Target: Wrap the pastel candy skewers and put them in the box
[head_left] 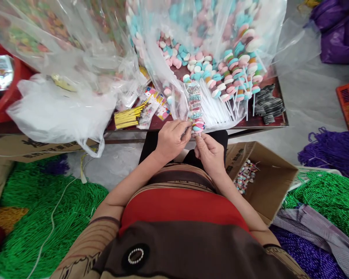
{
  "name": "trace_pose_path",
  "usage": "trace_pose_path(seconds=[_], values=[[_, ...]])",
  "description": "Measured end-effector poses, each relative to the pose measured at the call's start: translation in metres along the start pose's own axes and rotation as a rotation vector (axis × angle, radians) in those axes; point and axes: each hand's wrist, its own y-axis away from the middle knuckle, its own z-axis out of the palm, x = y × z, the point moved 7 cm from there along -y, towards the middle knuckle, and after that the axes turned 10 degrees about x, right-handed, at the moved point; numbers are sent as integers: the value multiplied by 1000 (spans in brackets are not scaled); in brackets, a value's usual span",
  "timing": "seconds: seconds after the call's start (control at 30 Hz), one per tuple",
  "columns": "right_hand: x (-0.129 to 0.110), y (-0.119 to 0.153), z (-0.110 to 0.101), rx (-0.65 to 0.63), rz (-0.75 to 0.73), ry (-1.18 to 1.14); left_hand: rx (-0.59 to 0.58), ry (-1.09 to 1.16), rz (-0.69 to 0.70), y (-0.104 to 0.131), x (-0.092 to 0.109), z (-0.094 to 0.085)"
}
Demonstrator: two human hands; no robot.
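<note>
A clear printed packet (195, 101) with pastel candies inside lies upright at the table's front edge, its lower end between my hands. My left hand (173, 138) pinches the packet's side near the bottom. Just right of it, my right hand (209, 152) has thumb and fingers closed at the packet's lower end. White sticks (216, 108) lie right of the packet, with candy skewers (235, 75) behind them. Yellow twist ties (129, 117) are stacked left of my hands, next to colourful printed cards (163, 109).
Large clear bags of candies stand at the back. A white plastic bag (61, 110) hangs over the table's front left. Dark striped wrappers (269, 104) lie at the right corner. An open cardboard box (275, 182) holding packets stands below right, near green cords (331, 201).
</note>
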Motion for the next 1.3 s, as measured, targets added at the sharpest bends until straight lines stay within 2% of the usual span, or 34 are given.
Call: trace_pose_path(seconds=[0.2, 0.33, 0.47, 0.57, 0.67, 0.77, 0.9, 0.97, 1.03, 1.1, 1.17, 1.23, 1.3], values=[[-7, -6, -1, -15, -47, 106, -11, -60, 26, 1, -1, 1], [-7, -17, 5, -93, -61, 215, -131, -50, 40, -5, -2, 1], [-15, -25, 3, -20, -232, 446, -243, -58, 73, -13, 1, -1], [-21, -27, 6, 5, -300, 510, -238, -74, 127, -17, 7, -5], [-24, -31, 13, 13, -304, 463, -193, -89, 136, -17, 7, -9], [-24, -32, 17, 42, -287, 391, -179, 28, -21, -13, -7, -8], [-20, -26, 16, 50, -268, 345, -101, 486, -493, 3, -32, 0], [-19, -23, 18, 20, -274, 344, -97, 723, -676, 12, -35, 10], [-19, -21, 21, 9, -293, 362, -157, 872, -780, 17, -31, 21], [-20, -19, 24, 0, -314, 407, -203, 924, -855, 21, -28, 28], [-22, -18, 26, -73, -315, 455, -177, 933, -927, 23, -32, 30], [-26, -15, 27, -198, -312, 469, -128, 935, -997, 26, -39, 30], [-37, -14, 18, -198, -341, 447, -91, 934, -1040, 29, -45, 31]])
